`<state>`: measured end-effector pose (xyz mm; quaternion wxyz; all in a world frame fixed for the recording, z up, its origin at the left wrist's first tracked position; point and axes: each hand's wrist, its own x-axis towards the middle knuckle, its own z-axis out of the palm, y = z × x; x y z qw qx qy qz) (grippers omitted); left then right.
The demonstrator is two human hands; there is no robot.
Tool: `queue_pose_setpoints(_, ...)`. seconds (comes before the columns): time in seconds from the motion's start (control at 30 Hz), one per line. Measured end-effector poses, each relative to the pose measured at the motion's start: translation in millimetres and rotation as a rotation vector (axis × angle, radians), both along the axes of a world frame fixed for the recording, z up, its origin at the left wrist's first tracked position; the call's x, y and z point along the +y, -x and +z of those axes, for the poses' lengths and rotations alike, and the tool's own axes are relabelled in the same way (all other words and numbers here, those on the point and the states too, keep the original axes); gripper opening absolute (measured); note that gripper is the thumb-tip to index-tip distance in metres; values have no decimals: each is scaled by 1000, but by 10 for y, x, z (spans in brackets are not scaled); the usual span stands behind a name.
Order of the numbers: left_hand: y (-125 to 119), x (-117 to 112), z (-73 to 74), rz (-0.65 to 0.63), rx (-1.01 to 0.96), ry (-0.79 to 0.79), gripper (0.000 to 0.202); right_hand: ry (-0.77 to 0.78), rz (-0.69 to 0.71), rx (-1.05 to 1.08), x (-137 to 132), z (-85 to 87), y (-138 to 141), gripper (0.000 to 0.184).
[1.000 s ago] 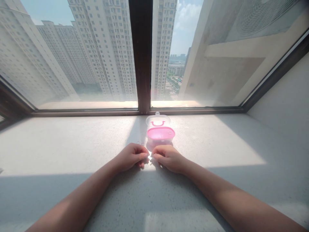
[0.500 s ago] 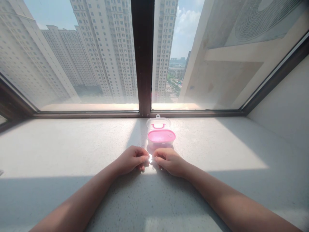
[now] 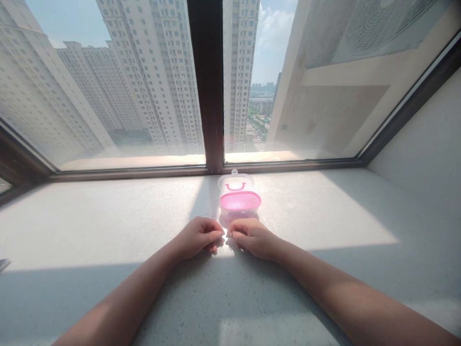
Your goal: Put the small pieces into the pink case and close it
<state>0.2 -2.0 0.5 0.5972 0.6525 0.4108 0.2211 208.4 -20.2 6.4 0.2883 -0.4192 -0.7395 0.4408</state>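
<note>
My left hand (image 3: 203, 235) is closed in a pinch, thumb against forefinger, over the pale speckled sill. Facing it, fingertips a small gap away, my right hand (image 3: 250, 235) is pinched too. Whatever sits between the fingers of either hand is too small and too washed out by glare to name. Just beyond the hands stands a clear plastic box with a pink rim (image 3: 240, 202). Its clear lid (image 3: 236, 182) with a pink handle is tipped open toward the window. Small clear ring-like pieces (image 3: 213, 217) lie on the sill behind my left hand, hard to make out.
The stone sill (image 3: 108, 226) runs up to a dark window frame (image 3: 212, 96), with a white wall (image 3: 425, 129) on the right. A small dark-edged object (image 3: 4, 264) shows at the far left edge. Bright sun and shadow patches cross the surface.
The camera view has tilted and shifted slightly. Both hands keep almost the same pinched pose, fingertips close together. More of the object at the left edge shows.
</note>
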Motion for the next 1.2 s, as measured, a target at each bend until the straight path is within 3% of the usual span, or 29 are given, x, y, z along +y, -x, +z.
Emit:
queue_pose_setpoints(0.8,-28,-27,100,10,23,1,27,-28,3,-12,8,-31,8,19)
queue_pose_setpoints(1.2,-19,-9,38,9,-6,-2,25,-36,14,1,10,-28,9,18)
